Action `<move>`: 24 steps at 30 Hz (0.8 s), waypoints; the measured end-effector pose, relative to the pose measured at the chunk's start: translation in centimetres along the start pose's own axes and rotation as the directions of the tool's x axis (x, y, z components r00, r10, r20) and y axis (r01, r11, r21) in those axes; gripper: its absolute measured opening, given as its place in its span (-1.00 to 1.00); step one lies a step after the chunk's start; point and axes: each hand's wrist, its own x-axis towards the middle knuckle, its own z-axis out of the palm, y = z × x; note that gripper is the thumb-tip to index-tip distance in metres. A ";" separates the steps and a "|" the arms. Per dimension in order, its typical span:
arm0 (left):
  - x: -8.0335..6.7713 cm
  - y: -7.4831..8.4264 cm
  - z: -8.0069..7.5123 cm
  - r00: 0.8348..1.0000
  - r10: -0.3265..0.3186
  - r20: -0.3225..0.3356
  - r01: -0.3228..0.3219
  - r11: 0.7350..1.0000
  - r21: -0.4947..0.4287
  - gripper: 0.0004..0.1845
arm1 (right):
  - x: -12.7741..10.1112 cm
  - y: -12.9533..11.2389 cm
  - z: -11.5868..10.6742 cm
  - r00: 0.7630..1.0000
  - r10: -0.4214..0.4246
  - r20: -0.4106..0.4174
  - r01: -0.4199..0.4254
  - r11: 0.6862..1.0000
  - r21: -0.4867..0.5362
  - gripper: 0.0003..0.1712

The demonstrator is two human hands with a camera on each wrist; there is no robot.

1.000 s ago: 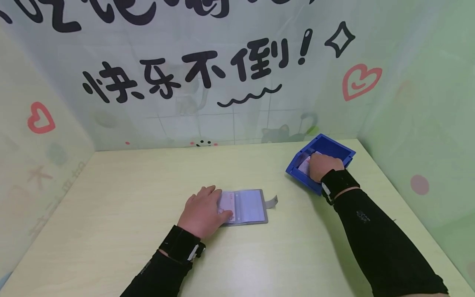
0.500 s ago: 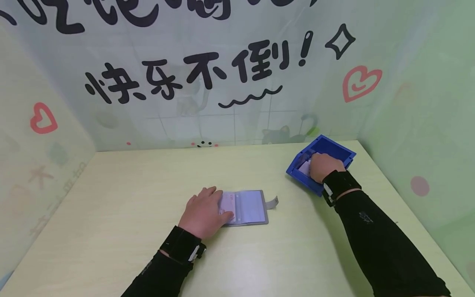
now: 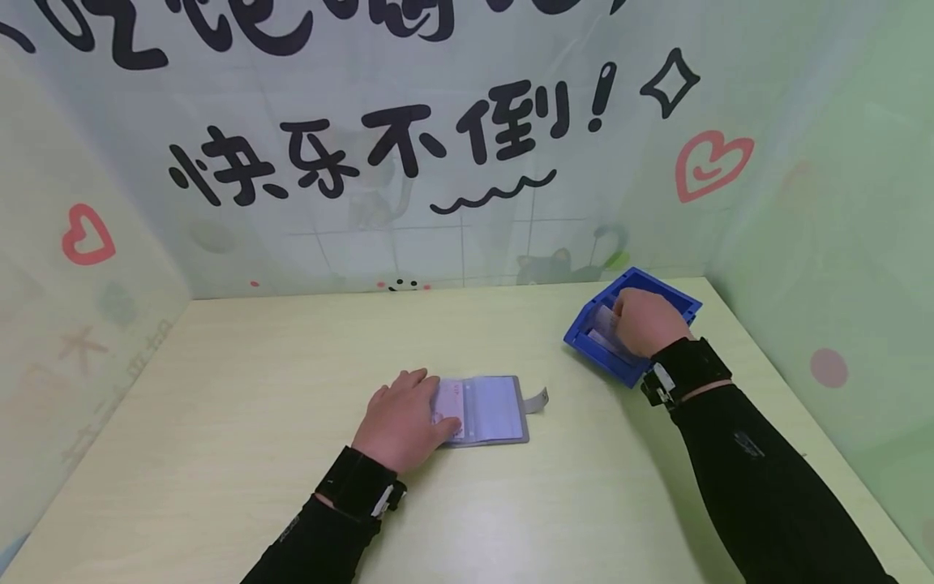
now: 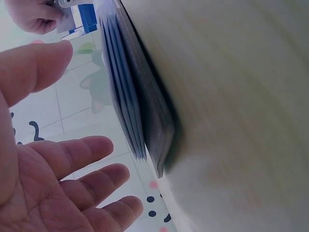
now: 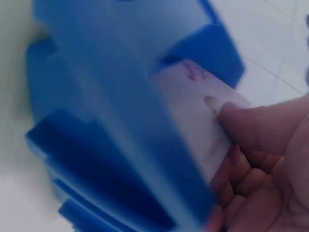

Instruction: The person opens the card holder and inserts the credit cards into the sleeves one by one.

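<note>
An open card holder (image 3: 499,410) with grey covers and clear sleeves lies in the middle of the table. A pale pink card (image 3: 449,401) shows in its left page. My left hand (image 3: 397,423) is at the holder's left side, fingers extended; in the left wrist view the layered sleeves (image 4: 120,82) are seen edge-on past them. At the right, my right hand (image 3: 649,323) reaches into a blue plastic bin (image 3: 598,359). Thumb and curled fingers pinch a whitish card (image 5: 193,111) with reddish print, partly hidden behind the bin's wall in the right wrist view.
A grey strap (image 3: 537,401) sticks out from the holder's right edge. The light wood table (image 3: 292,349) meets a printed back wall (image 3: 328,251) and a pale green side wall (image 3: 817,268). The bin stands near the table's back right corner.
My right hand has lifted and shifted slightly right within the bin, its wrist turning, and a pinched card now shows more. The left hand and the holder have stayed in place.
</note>
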 end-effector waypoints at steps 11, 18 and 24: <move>-0.1 0.1 -0.2 1.000 0.002 -0.003 -0.002 1.000 -0.011 -0.28 | -2.7 -2.6 -1.4 0.985 0.027 -0.172 -0.009 0.994 0.108 -0.71; 0.0 0.0 -0.2 1.000 -0.009 -0.023 0.008 0.999 -0.044 -0.25 | -3.8 -5.2 -0.7 0.978 0.024 -0.205 0.027 0.970 0.243 -0.73; 0.0 0.2 -0.1 0.998 -0.028 -0.051 0.024 0.997 -0.080 -0.23 | -4.1 -6.5 1.1 0.972 0.025 -0.232 0.063 0.928 0.368 -0.72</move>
